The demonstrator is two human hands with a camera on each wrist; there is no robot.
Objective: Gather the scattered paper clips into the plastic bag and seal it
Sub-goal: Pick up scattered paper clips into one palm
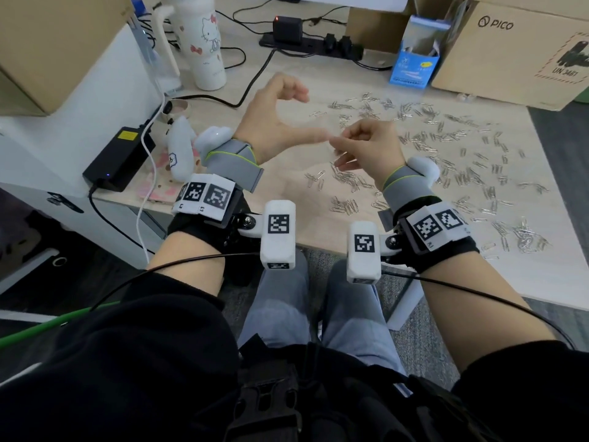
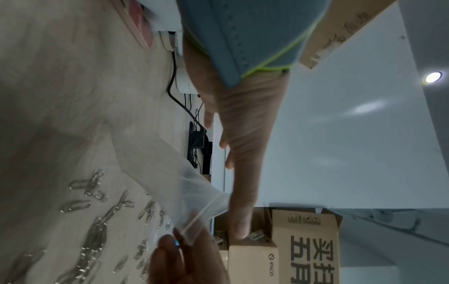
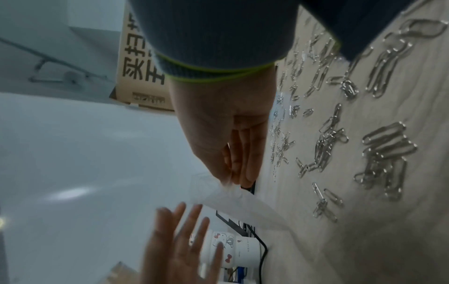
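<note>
Right hand (image 1: 369,145) pinches the plastic bag (image 3: 243,201), hanging mouth-up toward the table (image 1: 287,193).

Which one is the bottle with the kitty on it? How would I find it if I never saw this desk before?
Start at the wooden desk covered in shiny paper clips, then go to its far left corner, beside the big cardboard box. The bottle stands upright there, tall and white. It is the only thing with a cartoon cat and little red bows on its side.
</note>
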